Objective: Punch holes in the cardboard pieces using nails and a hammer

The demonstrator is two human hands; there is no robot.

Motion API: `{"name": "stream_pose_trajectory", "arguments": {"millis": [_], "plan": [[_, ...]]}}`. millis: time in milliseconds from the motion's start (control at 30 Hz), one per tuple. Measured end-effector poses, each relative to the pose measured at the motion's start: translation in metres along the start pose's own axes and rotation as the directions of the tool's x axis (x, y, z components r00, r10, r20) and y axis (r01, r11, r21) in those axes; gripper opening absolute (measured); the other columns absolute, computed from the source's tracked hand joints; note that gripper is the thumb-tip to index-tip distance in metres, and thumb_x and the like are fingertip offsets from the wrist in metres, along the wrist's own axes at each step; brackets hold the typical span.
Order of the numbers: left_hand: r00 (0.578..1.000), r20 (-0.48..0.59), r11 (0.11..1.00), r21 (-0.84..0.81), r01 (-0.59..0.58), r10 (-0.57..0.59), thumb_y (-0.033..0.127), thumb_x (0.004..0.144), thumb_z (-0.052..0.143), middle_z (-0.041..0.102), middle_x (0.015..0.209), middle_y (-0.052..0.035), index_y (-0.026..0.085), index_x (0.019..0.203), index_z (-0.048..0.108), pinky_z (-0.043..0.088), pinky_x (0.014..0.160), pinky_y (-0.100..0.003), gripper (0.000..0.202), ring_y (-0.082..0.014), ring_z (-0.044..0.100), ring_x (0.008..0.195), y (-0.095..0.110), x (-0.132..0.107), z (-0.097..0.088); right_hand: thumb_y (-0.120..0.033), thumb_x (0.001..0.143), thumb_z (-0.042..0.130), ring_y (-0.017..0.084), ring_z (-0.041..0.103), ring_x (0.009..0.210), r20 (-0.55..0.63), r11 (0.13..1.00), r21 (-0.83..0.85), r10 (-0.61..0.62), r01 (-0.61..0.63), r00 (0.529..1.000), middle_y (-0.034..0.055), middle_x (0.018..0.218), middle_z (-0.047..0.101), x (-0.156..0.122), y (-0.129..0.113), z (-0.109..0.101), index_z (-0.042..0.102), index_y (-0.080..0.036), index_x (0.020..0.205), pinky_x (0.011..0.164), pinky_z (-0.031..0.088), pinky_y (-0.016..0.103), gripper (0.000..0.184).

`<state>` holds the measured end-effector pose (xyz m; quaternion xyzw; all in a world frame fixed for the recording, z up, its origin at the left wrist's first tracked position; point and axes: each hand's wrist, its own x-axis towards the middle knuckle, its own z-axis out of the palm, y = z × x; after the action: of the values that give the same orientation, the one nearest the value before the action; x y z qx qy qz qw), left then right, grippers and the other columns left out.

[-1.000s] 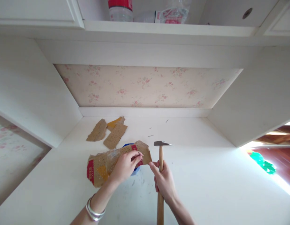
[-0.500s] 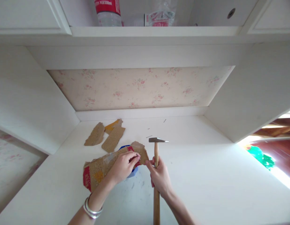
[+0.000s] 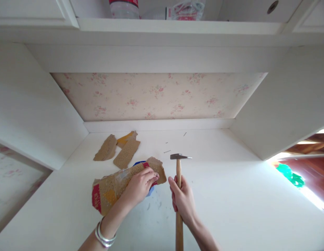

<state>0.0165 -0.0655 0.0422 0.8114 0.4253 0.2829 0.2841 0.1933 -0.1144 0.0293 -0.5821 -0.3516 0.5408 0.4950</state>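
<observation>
- Gripping a wooden-handled hammer [image 3: 179,172] in the right hand [image 3: 183,198], fingers wrapped around the handle, pointing the head toward the back edge of the counter [image 3: 235,195].
- Resting the left hand [image 3: 141,184] on the right end of a perforated cardboard sheet [image 3: 112,190], left of the counter's middle, pressing thumb and fingertips together; too small to tell whether pinching anything.
- Probably risking a bruised left fingertip from any stray hammer blow, because of having those fingertips so low over the cardboard.
- Possibly risking a slide or tilt as well, by covering a mostly hidden blue object [image 3: 152,190] with only the sheet's right part.
- Perhaps inviting a rip too, being so densely holed and ragged-edged.
- Pointing the right thumb at the sheet's right tip, just apart, so likely not steadying it.
- Showing three thin nails [image 3: 167,151] lying loose toward the back edge, possibly rolling or pricking if knocked.
- Showing three cardboard scraps [image 3: 127,153] near the back left corner, likely obstructing any backward shift of the sheet.
- Wearing silver bracelets [image 3: 104,237] on the left wrist, possibly snagging torn edges.
- Showing an overhead cabinet [image 3: 177,26] holding a red-labelled bottle [image 3: 124,9], perhaps limiting high swings.
- Showing green plastic [image 3: 290,174] beyond the right edge, too blurred for identifying.
</observation>
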Motion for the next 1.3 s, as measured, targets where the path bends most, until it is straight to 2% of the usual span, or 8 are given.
{"name": "stream_pose_trajectory", "arguments": {"millis": [233,333,467,600,767,933,1100,1300], "plan": [[1.000,-0.005,1.000,-0.013,0.026,-0.027,0.027,0.100,0.044,0.067,0.091,-0.0020,0.021,0.087,0.069,0.048,0.080,-0.023,0.030,-0.0120,0.064,0.084,0.000,0.000,0.000,-0.074,0.078,0.054,0.000,0.024,0.027,0.129,0.995,0.081,0.052,-0.063,0.990,-0.0151,0.047,0.035,-0.031,-0.015,-0.008,0.035,-0.024,0.070,0.023,0.020,0.011,0.054],[1.000,-0.006,1.000,-0.021,0.016,-0.016,0.028,0.100,0.045,0.067,0.092,-0.0025,0.020,0.089,0.069,0.048,0.080,-0.023,0.028,-0.0124,0.064,0.084,0.001,0.000,0.000,-0.074,0.079,0.054,0.000,0.025,0.030,0.237,0.996,0.008,0.080,-0.084,0.968,-0.0146,0.048,0.035,-0.040,-0.015,-0.008,0.036,-0.024,0.070,0.026,0.019,0.011,0.054],[1.000,-0.016,1.000,-0.001,0.018,-0.018,0.030,0.099,0.046,0.063,0.082,-0.0014,0.018,0.079,0.067,0.048,0.075,-0.022,0.031,-0.0113,0.062,0.076,0.000,0.000,0.002,-0.072,0.083,0.050,0.001,0.025,0.032,0.309,0.990,-0.113,0.120,-0.089,0.943,-0.0134,0.048,0.036,-0.043,-0.011,-0.008,0.035,-0.024,0.069,0.029,0.017,0.013,0.052],[0.999,-0.015,0.999,-0.039,0.030,-0.031,0.029,0.099,0.045,0.062,0.082,-0.0012,0.018,0.079,0.066,0.049,0.070,-0.020,0.031,-0.0099,0.061,0.072,-0.001,-0.001,0.003,-0.068,0.087,0.048,0.001,0.026,0.035,0.310,0.990,-0.126,0.098,-0.061,0.946,-0.0130,0.050,0.035,-0.042,-0.007,-0.008,0.034,-0.024,0.071,0.031,0.019,0.014,0.049],[0.999,-0.015,0.999,-0.021,0.034,-0.034,0.026,0.099,0.046,0.064,0.085,-0.0013,0.019,0.079,0.067,0.049,0.072,-0.019,0.030,-0.0106,0.062,0.078,0.000,-0.001,0.003,-0.070,0.086,0.047,0.002,0.028,0.035,0.315,0.984,-0.169,0.109,-0.057,0.943,-0.0127,0.050,0.036,-0.040,-0.006,-0.008,0.034,-0.024,0.069,0.033,0.021,0.015,0.051],[0.999,-0.008,0.999,-0.018,0.036,-0.036,0.025,0.099,0.045,0.062,0.083,-0.0012,0.018,0.079,0.067,0.050,0.069,-0.019,0.030,-0.0097,0.061,0.072,-0.002,-0.002,0.004,-0.069,0.087,0.047,0.003,0.029,0.036,0.321,0.984,-0.174,0.101,-0.047,0.941,-0.0124,0.050,0.036,-0.040,-0.005,-0.008,0.035,-0.024,0.070,0.033,0.020,0.016,0.050],[0.999,-0.009,0.997,-0.060,0.039,-0.040,0.025,0.099,0.043,0.063,0.087,-0.0028,0.018,0.081,0.067,0.051,0.069,-0.020,0.031,-0.0098,0.061,0.072,-0.004,-0.003,0.004,-0.070,0.087,0.046,0.003,0.029,0.035,0.318,0.985,-0.171,0.088,-0.034,0.944,-0.0121,0.048,0.036,-0.041,-0.006,-0.007,0.034,-0.024,0.068,0.033,0.021,0.016,0.051],[1.000,-0.015,0.999,-0.021,0.025,-0.026,0.022,0.098,0.045,0.064,0.087,-0.0032,0.019,0.081,0.068,0.051,0.070,-0.020,0.029,-0.0109,0.062,0.074,-0.003,-0.002,0.003,-0.068,0.087,0.047,0.003,0.030,0.034,0.309,0.981,-0.184,0.111,-0.055,0.945,-0.0121,0.049,0.036,-0.039,-0.005,-0.008,0.034,-0.025,0.069,0.033,0.021,0.016,0.049]]}}
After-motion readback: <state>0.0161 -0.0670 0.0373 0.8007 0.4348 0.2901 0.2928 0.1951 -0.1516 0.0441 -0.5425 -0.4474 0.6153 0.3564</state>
